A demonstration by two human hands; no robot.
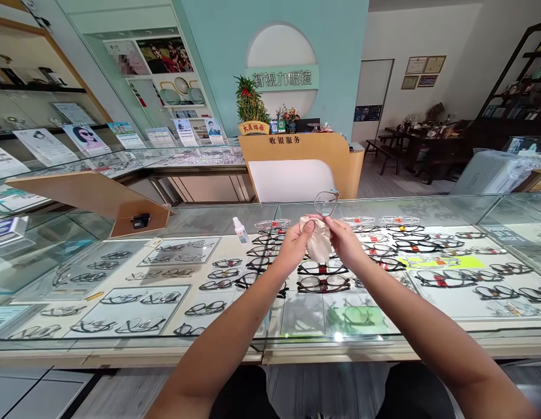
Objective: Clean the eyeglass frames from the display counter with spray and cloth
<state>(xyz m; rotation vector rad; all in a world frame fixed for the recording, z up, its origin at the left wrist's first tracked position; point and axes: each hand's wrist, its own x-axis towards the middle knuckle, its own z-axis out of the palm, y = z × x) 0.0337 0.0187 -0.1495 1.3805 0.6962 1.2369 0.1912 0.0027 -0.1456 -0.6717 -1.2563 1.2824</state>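
Note:
Both hands are raised over the glass display counter, close together. My left hand [296, 241] is closed on a cream cleaning cloth [318, 244], which hangs down between the hands. My right hand [344, 235] grips a pair of thin-framed eyeglasses [326, 203]; one round lens sticks up above the fingers. The rest of the eyeglasses is hidden by the cloth and fingers. On the counter top, left of my hands, stands a small white spray bottle [240, 230].
Rows of eyeglass frames [323, 284] lie under the glass of the counter [270, 343]. A wooden-backed tilted mirror or stand [96, 198] rests on its left part. Beyond are a wooden cashier desk [296, 151] and a plastic-wrapped box [488, 171].

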